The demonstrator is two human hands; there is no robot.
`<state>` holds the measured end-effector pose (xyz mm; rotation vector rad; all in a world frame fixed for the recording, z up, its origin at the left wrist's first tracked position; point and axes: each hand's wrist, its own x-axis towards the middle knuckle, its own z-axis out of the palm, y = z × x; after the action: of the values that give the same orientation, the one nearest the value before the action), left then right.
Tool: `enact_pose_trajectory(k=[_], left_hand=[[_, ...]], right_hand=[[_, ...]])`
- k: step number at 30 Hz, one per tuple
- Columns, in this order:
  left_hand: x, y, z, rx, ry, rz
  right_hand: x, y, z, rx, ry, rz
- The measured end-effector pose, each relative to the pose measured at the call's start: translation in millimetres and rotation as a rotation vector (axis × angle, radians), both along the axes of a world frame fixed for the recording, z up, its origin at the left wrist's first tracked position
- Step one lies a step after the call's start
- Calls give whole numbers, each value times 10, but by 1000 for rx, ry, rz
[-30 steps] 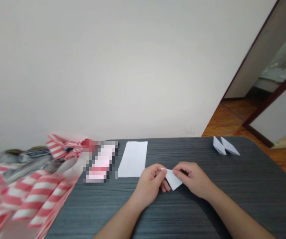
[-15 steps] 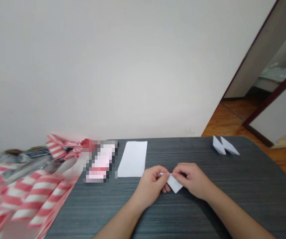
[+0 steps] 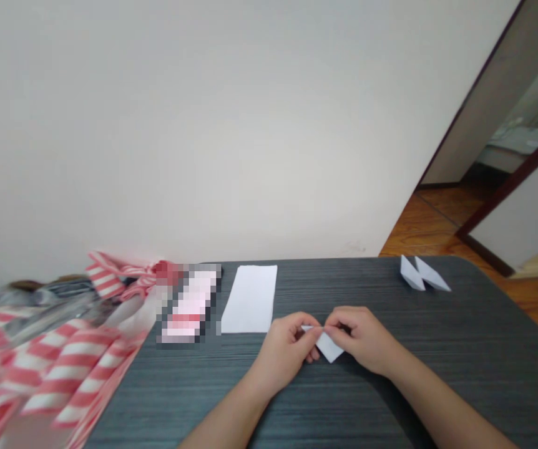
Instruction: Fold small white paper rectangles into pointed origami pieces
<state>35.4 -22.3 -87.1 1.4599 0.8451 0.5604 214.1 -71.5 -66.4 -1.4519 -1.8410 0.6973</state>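
Observation:
A small piece of folded white paper (image 3: 330,348) is pinched between both hands above the dark table (image 3: 194,386). My left hand (image 3: 289,345) grips its upper left edge between thumb and fingers. From the other side, my right hand (image 3: 357,337) pinches the upper right edge, with the two thumbs close together. The lower corner of the paper points toward me, and my fingers hide parts of its upper edge. Just beyond my left hand lies a stack of white paper (image 3: 250,298).
Folded white paper shapes (image 3: 425,274) stand at the table's far right. A blurred-out pinkish rectangular object (image 3: 191,302) lies left of the stack. Red-and-white striped cloth (image 3: 67,355) is heaped along the left side. A pale wall (image 3: 259,125) rises behind the table.
My left thumb has slid slightly to the right along the paper's upper edge, toward my right thumb. The rest looks the same.

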Motion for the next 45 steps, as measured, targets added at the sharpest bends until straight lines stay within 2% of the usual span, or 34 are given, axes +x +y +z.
enact_pose_trajectory(k=[9,15,22,28,35,45], left_hand=[[-6,6,34,-2,-11,16],[18,24,-14,-41,-30,36],[32,48,-59,-124,-121,87],[7,44,-29,-148,-149,116],[15,54,-88,-154,-170,98],[-12,46,-47,-117,-157,126]], right_hand=[[8,-10,-11,-43,34,5],[44,-17,-35,-109,88,-34],[118,12,-78,-101,96,-95],[112,16,-113,-164,214,-118],[145,14,-102,-182,211,-144],[130,21,-154,-193,283,-140]])
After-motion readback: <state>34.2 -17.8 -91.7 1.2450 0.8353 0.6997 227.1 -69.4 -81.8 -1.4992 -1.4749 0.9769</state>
